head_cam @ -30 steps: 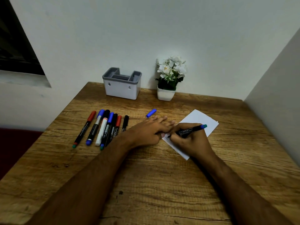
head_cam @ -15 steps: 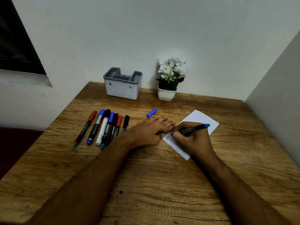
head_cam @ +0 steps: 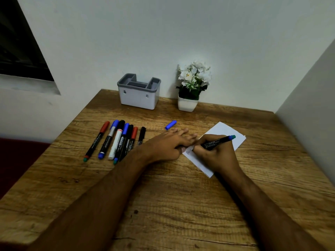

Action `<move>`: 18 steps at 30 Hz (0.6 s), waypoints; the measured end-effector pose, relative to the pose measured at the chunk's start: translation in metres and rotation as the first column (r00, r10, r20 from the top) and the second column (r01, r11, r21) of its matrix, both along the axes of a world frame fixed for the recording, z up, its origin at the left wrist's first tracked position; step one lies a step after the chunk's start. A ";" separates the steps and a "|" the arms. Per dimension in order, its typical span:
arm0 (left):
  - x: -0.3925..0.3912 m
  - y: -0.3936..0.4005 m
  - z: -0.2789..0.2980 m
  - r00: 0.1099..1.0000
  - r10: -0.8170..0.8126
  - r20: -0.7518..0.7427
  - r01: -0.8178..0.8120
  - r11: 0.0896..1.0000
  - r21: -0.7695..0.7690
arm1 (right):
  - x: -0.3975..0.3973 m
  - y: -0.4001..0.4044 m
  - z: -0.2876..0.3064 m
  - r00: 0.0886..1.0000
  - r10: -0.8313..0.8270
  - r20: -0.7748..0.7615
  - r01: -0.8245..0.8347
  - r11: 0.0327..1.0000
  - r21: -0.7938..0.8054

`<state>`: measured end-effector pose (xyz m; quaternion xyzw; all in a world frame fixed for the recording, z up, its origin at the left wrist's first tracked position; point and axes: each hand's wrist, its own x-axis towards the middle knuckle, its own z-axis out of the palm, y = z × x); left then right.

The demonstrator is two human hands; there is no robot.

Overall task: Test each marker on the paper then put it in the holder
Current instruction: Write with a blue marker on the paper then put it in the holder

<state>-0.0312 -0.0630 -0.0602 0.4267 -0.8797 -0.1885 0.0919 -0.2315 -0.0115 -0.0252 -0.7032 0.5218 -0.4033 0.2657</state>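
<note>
My right hand (head_cam: 215,154) grips a black marker (head_cam: 216,142) with a blue-green end, its tip on the white paper (head_cam: 224,133). Small blue marks show on the paper's left corner. My left hand (head_cam: 166,144) lies flat with straight fingers, pressing the paper's left edge. A loose blue cap (head_cam: 170,125) lies just beyond my left fingers. Several capped markers (head_cam: 117,140) lie side by side to the left. The grey-rimmed white holder (head_cam: 138,92) stands at the back by the wall, nothing visible in it.
A white pot with white flowers (head_cam: 191,87) stands right of the holder. The wooden table (head_cam: 172,205) meets a wall on the right and at the back. Its left edge drops off beside the markers.
My right hand has shifted slightly rightward while writing, and more blue marks show on the paper. My left hand has stayed put.
</note>
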 end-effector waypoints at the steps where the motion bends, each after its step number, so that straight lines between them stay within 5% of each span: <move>1: 0.000 0.001 0.001 1.000 0.006 -0.005 -0.005 1.000 0.005 | 0.000 0.000 0.000 1.000 0.000 0.007 0.000 1.000 0.000; 11: -0.002 0.008 0.011 0.995 0.094 -0.026 -0.091 0.993 0.071 | -0.004 -0.002 0.003 0.983 -0.110 0.147 0.104 0.993 0.051; 18: -0.003 0.027 0.038 0.955 0.144 -0.260 -0.135 0.989 0.053 | -0.001 -0.004 0.012 0.968 -0.108 0.227 0.097 0.994 0.058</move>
